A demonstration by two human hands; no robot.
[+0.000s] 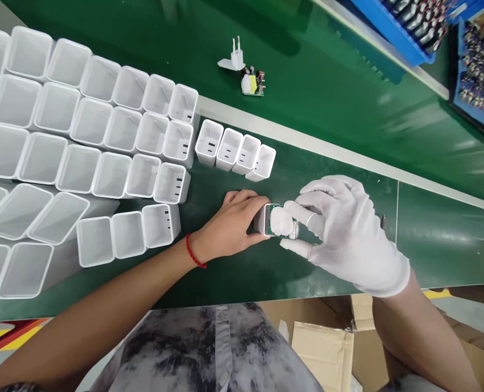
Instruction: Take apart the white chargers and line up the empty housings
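Note:
My bare left hand (233, 224), a red cord bracelet at its wrist, is closed round a small white plastic charger case (259, 220). At the right end of that case sits a green circuit board (282, 222) with a large white blob on top; how far it reaches inside cannot be made out. In a white glove, my right hand (342, 234) grips the board's right end between thumb and fingers. Just beyond my hands stands a short row of similar white cases (229, 149) with slots in their inner ends.
Many open white cases (90, 122) stand in rows on the left of the green bench (217, 283). A loose plug piece (236, 59) and a circuit board (252, 83) lie behind a pale strip. Blue trays (405, 32) of parts are at the upper right; cardboard (323, 354) is below.

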